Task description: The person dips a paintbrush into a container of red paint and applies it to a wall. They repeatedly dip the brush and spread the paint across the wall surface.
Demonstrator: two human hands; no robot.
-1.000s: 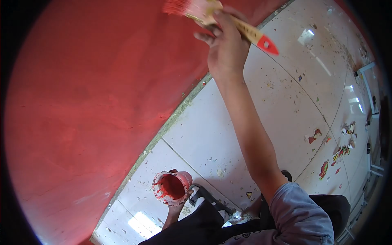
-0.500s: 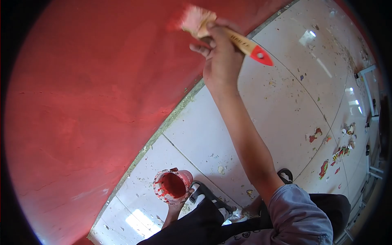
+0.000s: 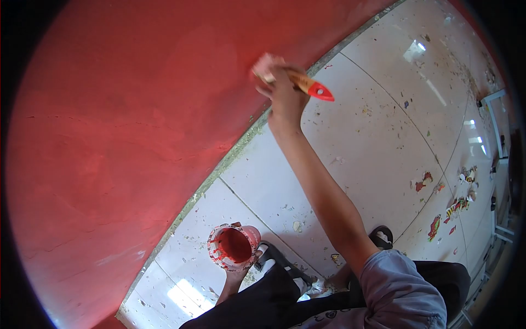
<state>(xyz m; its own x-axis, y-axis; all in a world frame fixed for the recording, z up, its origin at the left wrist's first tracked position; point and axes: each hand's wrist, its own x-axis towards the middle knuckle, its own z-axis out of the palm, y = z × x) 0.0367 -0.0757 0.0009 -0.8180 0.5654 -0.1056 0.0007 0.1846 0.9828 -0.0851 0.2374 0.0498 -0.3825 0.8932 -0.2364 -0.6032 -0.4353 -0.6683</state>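
Note:
A paintbrush [image 3: 309,86] with a wooden, red-tipped handle is gripped in my right hand [image 3: 287,101]. Its bristles, slightly blurred, meet the red wall [image 3: 137,120] just above the wall's lower edge. Down near my feet, my left hand [image 3: 234,278] is wrapped round a tub of red paint [image 3: 253,236], its open mouth facing up. Red streaks cover the tub's rim and inner wall. Most of the left fingers are hidden behind the tub.
White floor tiles [image 3: 350,142] meet the wall along a rough greenish-grey strip [image 3: 219,170]. Paint flakes and torn colourful scraps [image 3: 457,205] litter the floor. A white metal frame [image 3: 496,118] stands at the far right. My sandalled foot [image 3: 382,237] is below.
My right hand has brought the paintbrush down along the wall, nearer to the floor edge and slightly left. The left hand and tub have barely moved.

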